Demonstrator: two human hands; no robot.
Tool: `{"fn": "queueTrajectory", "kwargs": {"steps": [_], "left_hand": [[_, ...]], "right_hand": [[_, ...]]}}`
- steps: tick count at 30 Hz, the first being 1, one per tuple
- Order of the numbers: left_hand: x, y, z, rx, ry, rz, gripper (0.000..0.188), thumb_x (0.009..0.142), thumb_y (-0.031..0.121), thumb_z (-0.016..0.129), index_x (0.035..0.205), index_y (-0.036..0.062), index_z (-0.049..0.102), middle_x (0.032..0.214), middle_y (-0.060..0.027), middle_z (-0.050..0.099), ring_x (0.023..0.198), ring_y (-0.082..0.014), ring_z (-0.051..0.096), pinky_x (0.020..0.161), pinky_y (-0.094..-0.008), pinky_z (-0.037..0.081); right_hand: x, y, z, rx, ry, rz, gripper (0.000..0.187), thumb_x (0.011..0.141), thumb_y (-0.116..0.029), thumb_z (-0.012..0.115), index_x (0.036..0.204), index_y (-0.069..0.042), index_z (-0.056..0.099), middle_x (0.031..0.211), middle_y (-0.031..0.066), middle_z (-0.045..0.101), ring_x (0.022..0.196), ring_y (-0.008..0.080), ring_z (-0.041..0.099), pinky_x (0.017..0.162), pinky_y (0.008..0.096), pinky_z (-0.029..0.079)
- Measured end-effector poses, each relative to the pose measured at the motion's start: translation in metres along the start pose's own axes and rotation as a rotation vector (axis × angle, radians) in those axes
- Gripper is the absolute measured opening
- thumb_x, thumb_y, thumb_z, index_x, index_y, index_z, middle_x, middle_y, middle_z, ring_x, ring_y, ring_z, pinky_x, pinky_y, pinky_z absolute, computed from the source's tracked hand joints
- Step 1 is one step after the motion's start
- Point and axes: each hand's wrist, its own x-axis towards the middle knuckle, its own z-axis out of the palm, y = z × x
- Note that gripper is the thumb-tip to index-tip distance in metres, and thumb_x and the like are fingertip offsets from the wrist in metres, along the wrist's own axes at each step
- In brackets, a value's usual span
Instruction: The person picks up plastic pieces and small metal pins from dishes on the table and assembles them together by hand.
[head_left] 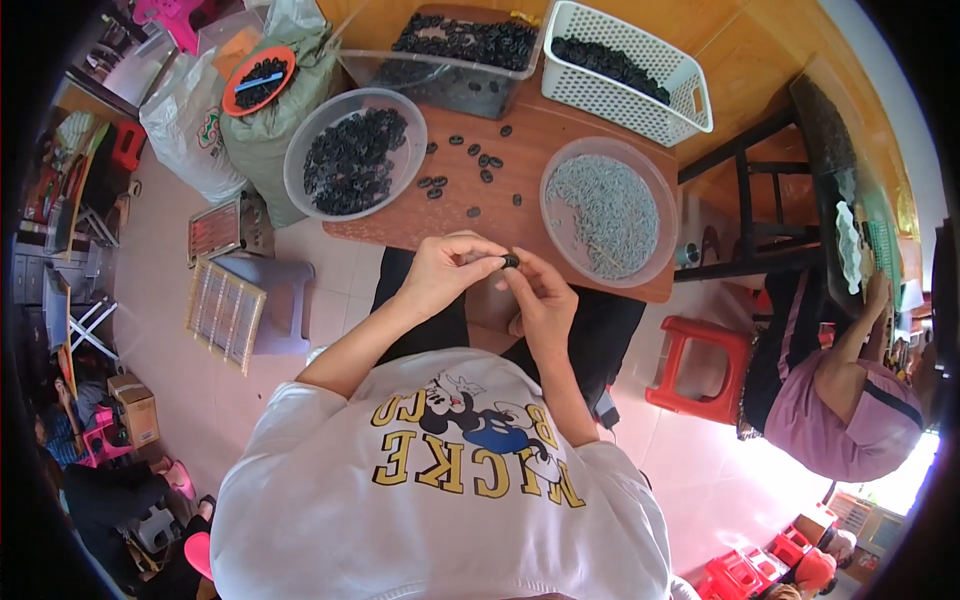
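Observation:
Near the table's front edge, my left hand and my right hand meet over my lap. Between their fingertips is a small black oval piece, pinched from both sides. Anything else in the fingers is too small to make out. Several similar black oval pieces lie loose on the brown table. Left of them stands a clear round tub part full of black pieces. To the right, another round tub holds many thin silver-grey metal pieces, like screws or pins.
A clear bin and a white perforated basket, both with black pieces, stand at the back. An orange bowl rests on a sack at the left. A red stool is at the right, near another person at work.

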Motion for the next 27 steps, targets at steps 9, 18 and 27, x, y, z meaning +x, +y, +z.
{"fn": "queueTrajectory", "kwargs": {"steps": [9, 18, 27], "left_hand": [[0.073, 0.051, -0.003, -0.338, -0.211, -0.066, 0.018, 0.082, 0.005, 0.064, 0.095, -0.0063, 0.064, 0.085, -0.0127, 0.066, 0.077, -0.0176, 0.066, 0.068, -0.0261, 0.054], [0.234, 0.127, 0.018, -0.04, -0.033, 0.517, 0.04, 0.085, 0.02, 0.064, 0.116, -0.0045, 0.057, 0.105, -0.0133, 0.063, 0.094, -0.0186, 0.062, 0.083, -0.0279, 0.048], [0.178, 0.073, 0.01, 0.372, -0.222, 0.35, 0.033, 0.082, 0.018, 0.064, 0.11, 0.0016, 0.063, 0.103, -0.0139, 0.065, 0.096, -0.017, 0.061, 0.083, -0.0285, 0.047]], "right_hand": [[0.002, 0.011, -0.011, 0.135, 0.021, -0.113, 0.024, 0.084, -0.005, 0.062, 0.107, 0.002, 0.061, 0.084, 0.0072, 0.066, 0.069, 0.0072, 0.061, 0.04, 0.0153, 0.037], [-0.004, 0.018, -0.015, 0.088, -0.037, 0.12, 0.02, 0.085, -0.003, 0.06, 0.103, 0.005, 0.062, 0.085, 0.0076, 0.065, 0.072, 0.0104, 0.061, 0.069, 0.0218, 0.048], [0.042, 0.031, -0.006, -0.806, -0.001, -0.693, 0.021, 0.082, 0.003, 0.054, 0.101, 0.01, 0.06, 0.101, 0.0261, 0.059, 0.081, 0.0289, 0.065, 0.077, 0.0321, 0.051]]}}
